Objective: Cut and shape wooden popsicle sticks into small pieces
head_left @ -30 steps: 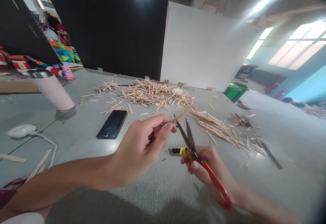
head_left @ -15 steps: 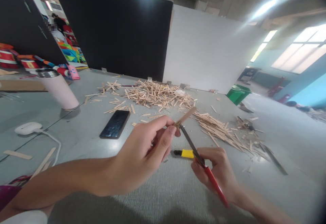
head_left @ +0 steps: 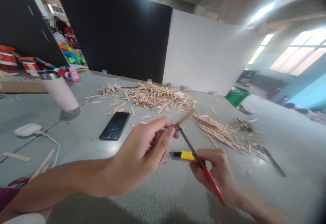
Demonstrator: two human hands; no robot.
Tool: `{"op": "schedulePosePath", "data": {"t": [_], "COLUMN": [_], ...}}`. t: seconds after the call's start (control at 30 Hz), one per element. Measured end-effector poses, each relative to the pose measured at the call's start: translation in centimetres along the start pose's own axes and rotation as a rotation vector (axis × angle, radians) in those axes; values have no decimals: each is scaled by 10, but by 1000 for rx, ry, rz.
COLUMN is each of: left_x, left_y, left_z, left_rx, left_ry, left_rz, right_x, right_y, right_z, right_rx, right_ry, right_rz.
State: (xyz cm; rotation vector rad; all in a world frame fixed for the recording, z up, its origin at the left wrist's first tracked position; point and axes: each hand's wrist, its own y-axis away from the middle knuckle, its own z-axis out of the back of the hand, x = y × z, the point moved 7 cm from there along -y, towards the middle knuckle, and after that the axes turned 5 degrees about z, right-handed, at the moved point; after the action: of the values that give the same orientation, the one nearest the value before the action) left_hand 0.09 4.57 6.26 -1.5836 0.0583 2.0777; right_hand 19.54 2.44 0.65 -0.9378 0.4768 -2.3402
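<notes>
My left hand (head_left: 149, 149) is closed, pinching a flat wooden craft stick (head_left: 187, 116) between thumb and fingers. The stick slants up to the right, and a small cut or opening shows near the fingertips. In my closed right hand (head_left: 216, 169) is a slim metal tool with a red handle (head_left: 214, 185). Its thin dark shaft reaches up to the left, with the tip touching or just beside the stick at my left fingertips. Exactly what kind of tool it is cannot be made out. A yellow-and-black utility knife (head_left: 187, 155) lies on the table, partly covered by my right hand.
Behind my hands lies a heap of cut craft sticks (head_left: 158, 96), with a longer pile (head_left: 219, 130) to the right. A phone (head_left: 114, 125), a pink bottle (head_left: 59, 91) and a white charger (head_left: 28, 129) are on the left. A metal blade (head_left: 273, 161) lies far right.
The red-handled tool and my right hand have shifted very slightly left. My left hand keeps the same pinch on the craft stick. The camera view has moved a little.
</notes>
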Motion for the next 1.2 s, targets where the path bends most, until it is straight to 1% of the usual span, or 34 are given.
{"op": "schedulePosePath", "data": {"t": [0.17, 0.27, 0.33, 0.4, 0.47, 0.57, 0.67, 0.77, 0.93, 1.1, 1.2], "left_x": [-1, -1, 0, -1, -1, -2, -3, -5, -5, -4, -3], "left_y": [0, 0, 0, -1, -2, -4, -6, -5, -3, -4, -5], "left_z": [1, 2, 5, 9, 9, 4, -1, -6, -11, -16, -20], "left_rx": [11, 68, 107, 138, 207, 348, 425, 465, 496, 523, 566], "left_ry": [-10, -57, -38, 47, 144, 295, 479, 570, 619, 695, 738], "left_rz": [1, 24, 51, 69, 86, 131, 156, 150, 137, 129, 116], "right_x": [0, 0, 0, 1, 2, 5, 6, 3, -2, -3, -1], "right_y": [1, 1, 0, 0, -1, -1, -2, -2, -2, -3, -5], "right_z": [1, 1, 1, 1, 0, 1, 2, 2, -2, -3, -3], "right_rx": [-16, -16, -10, 4, 17, 13, 6, -7, -18, -27, -31], "right_ry": [14, 11, 14, 19, 26, 43, 41, 41, 41, 36, 29], "right_rz": [-10, -12, -16, -12, -1, 39, 89, 129, 197, 228, 234]}}
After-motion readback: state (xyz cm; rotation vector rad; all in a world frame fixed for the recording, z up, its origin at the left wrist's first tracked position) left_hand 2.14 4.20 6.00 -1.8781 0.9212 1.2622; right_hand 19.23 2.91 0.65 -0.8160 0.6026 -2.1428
